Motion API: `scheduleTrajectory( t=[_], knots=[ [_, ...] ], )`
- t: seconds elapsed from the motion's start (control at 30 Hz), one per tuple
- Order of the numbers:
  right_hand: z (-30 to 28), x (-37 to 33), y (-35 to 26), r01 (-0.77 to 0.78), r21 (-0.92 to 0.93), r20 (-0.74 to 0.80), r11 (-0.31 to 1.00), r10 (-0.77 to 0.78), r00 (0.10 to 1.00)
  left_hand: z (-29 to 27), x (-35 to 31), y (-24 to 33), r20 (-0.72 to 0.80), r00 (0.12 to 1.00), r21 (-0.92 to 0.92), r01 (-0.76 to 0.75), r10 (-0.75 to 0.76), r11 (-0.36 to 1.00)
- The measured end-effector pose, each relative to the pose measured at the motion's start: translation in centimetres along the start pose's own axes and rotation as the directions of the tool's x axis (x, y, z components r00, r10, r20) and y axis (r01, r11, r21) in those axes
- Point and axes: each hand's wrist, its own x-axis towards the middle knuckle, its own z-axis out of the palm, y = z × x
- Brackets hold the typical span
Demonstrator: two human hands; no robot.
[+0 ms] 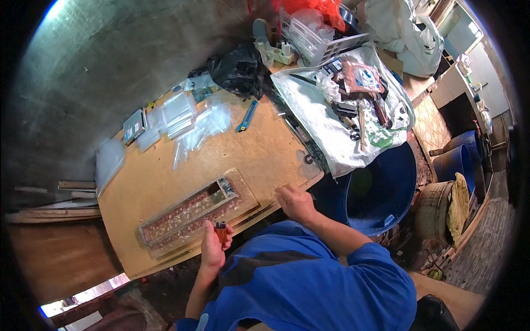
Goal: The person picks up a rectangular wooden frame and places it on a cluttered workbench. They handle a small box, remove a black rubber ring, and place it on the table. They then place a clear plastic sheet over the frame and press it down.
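The left hand (pixel 212 247) pinched an orange lighter (pixel 221 231) upright between thumb and fingers, at the near edge of the wooden board (pixel 165 182), just beside the long tray (pixel 190 212). The right hand (pixel 295 203) rested curled on the board's right edge, holding nothing.

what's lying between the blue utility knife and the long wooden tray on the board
Head view: only bare board separates the blue utility knife and long wooden tray.

A long tray (pixel 190 212) lies on the wooden table (pixel 165 176). The left hand (pixel 212 245) holds a lighter (pixel 221 231) just in front of it. The right hand (pixel 295 203) rests on the table edge, right of the tray. Plastic bags (pixel 187 118) lie behind.
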Motion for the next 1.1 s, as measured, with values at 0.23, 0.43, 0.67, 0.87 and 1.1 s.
scheduleTrajectory(
  t=[0.23, 0.43, 0.67, 0.87, 1.1],
  knots=[
    [-1.5, 4.2, 6.5, -0.268, -0.166, -0.401, 0.949, 0.183, 0.898, 0.4, 0.4, -0.3, 0.017, 1.000, 0.010, -0.002, 0.002, 1.000],
    [-1.5, 4.2, 8.1, -0.367, -0.153, -0.387, 0.918, 0.286, 0.876, 0.5, 0.3, -0.4, 0.008, 1.000, 0.000, -0.004, 0.004, 1.000],
    [-1.0, 4.1, 8.8, -0.394, -0.172, -0.349, 0.903, 0.319, 0.881, 0.4, 0.3, -0.6, 0.023, 1.000, -0.019, -0.002, 0.002, 1.000],
    [-0.9, 4.2, 9.0, -0.390, -0.175, -0.353, 0.904, 0.312, 0.882, 0.7, 0.4, -0.8, 0.017, 1.000, -0.041, 0.004, -0.004, 0.999],
    [-1.7, 4.5, 6.6, -0.355, -0.088, -0.320, 0.931, 0.311, 0.895, 0.3, 0.8, -1.5, 0.076, 0.997, -0.029, -0.028, 0.031, 0.999]
  ],
)
